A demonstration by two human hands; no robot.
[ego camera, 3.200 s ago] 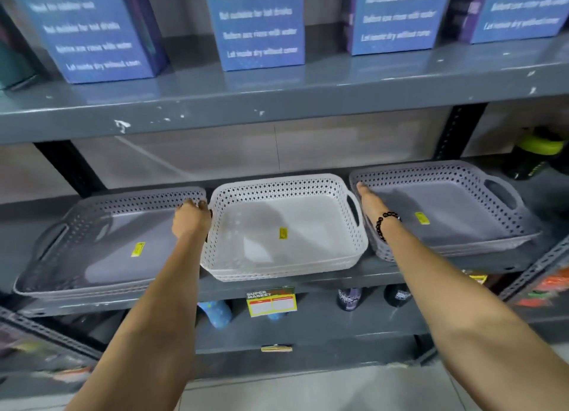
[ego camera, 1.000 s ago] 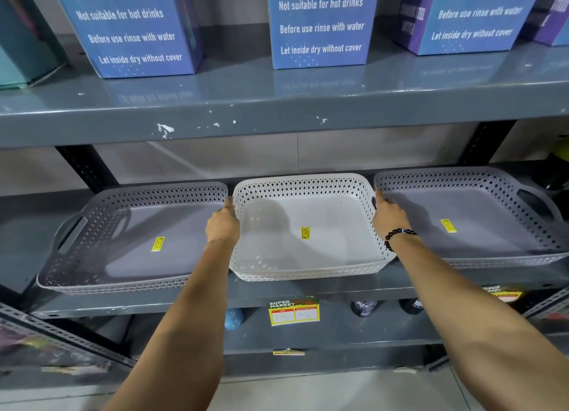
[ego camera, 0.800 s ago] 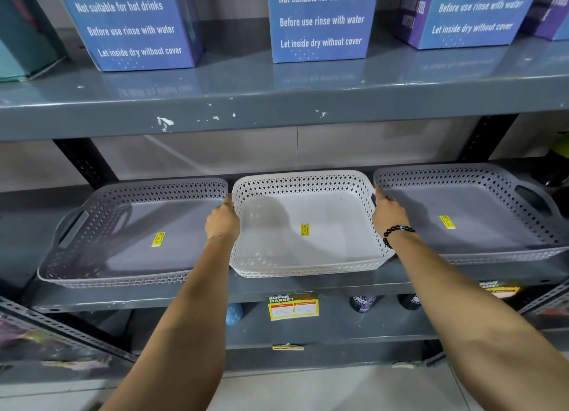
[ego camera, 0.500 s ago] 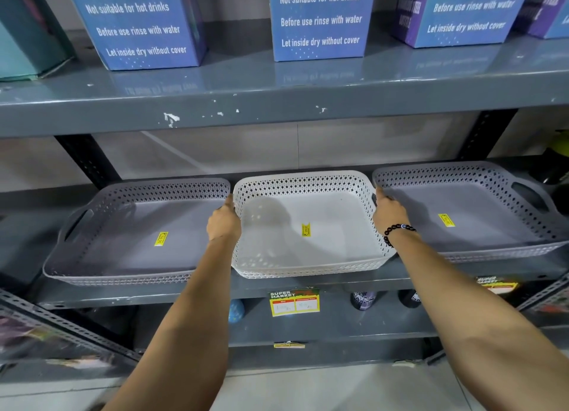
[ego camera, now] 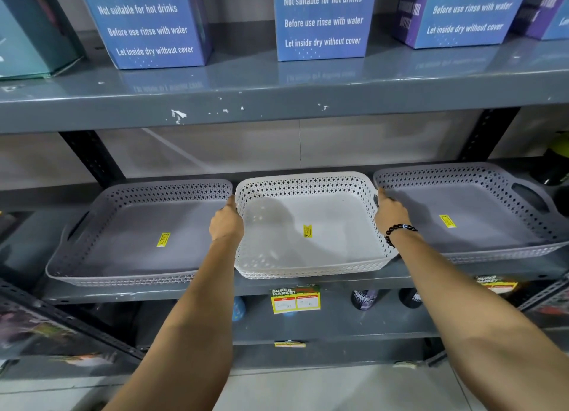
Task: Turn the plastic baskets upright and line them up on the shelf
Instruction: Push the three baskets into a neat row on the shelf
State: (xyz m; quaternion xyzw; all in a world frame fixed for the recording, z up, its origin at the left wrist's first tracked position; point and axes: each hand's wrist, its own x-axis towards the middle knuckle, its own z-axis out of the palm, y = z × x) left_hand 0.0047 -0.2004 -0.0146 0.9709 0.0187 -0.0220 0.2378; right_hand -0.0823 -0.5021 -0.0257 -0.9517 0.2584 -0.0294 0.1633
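Observation:
Three shallow perforated plastic baskets stand upright side by side on the grey shelf point(ego camera: 308, 281). The white basket point(ego camera: 308, 256) is in the middle, with a grey basket point(ego camera: 129, 256) on its left and another grey basket point(ego camera: 480, 241) on its right. Each has a yellow sticker on its floor. My left hand point(ego camera: 226, 224) grips the white basket's left side handle. Its right side handle is held by my right hand point(ego camera: 390, 212), which wears a black bead bracelet. The fingers of both hands are hidden between the baskets.
The shelf above point(ego camera: 277, 96) holds blue boxes point(ego camera: 323, 19) with printed text. A yellow price tag point(ego camera: 295, 299) hangs on the shelf's front edge. Dark bottles point(ego camera: 365, 299) stand on the lower shelf. A dark upright post point(ego camera: 92, 158) rises at the back left.
The white basket has been pushed back on the shelf, level with the two grey ones. Over the last second both hands keep their grip and nothing else moves.

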